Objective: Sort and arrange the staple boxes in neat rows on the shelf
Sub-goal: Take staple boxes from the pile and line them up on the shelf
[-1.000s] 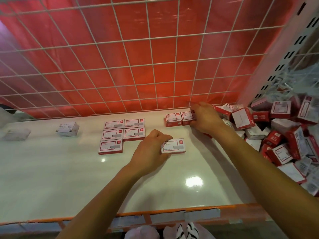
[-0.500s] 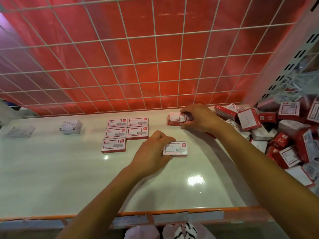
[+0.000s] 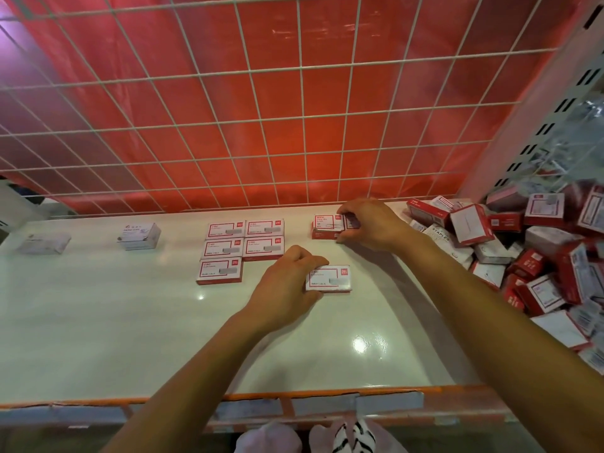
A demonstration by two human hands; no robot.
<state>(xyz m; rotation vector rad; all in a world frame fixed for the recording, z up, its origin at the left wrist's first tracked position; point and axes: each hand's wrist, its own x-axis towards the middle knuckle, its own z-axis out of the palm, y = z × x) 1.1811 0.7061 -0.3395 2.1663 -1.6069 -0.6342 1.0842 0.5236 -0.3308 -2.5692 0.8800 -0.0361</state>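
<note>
Shelf (image 3: pixel 130 338): white, glossy, backed by a wire grid (image 3: pixel 261 109) over red sheeting.

Left hand (image 3: pixel 287 289): fingers curled, pinching the left end of a flat box (image 3: pixel 330 278). That box lay label up, about midway between the back and front edges and right of centre, clear of the other boxes.

Right hand (image 3: pixel 369 223): thumb and fingers curled round the right end of a rear box (image 3: pixel 327 223) close to the back edge (whether it sat on another box, or touched one under the fingers, could not be told).

Block of five boxes (image 3: pixel 243 245): near the back edge, left of both hands, in two touching columns, three in the left and two in the right, labels up.

Heap of boxes (image 3: pixel 523 256): unsorted, tilted every way, filling the right end of the shelf.

Toward the left end, near the back edge: one pale box (image 3: pixel 139 236), and a second pale box (image 3: pixel 44 243) further left, well apart.
</note>
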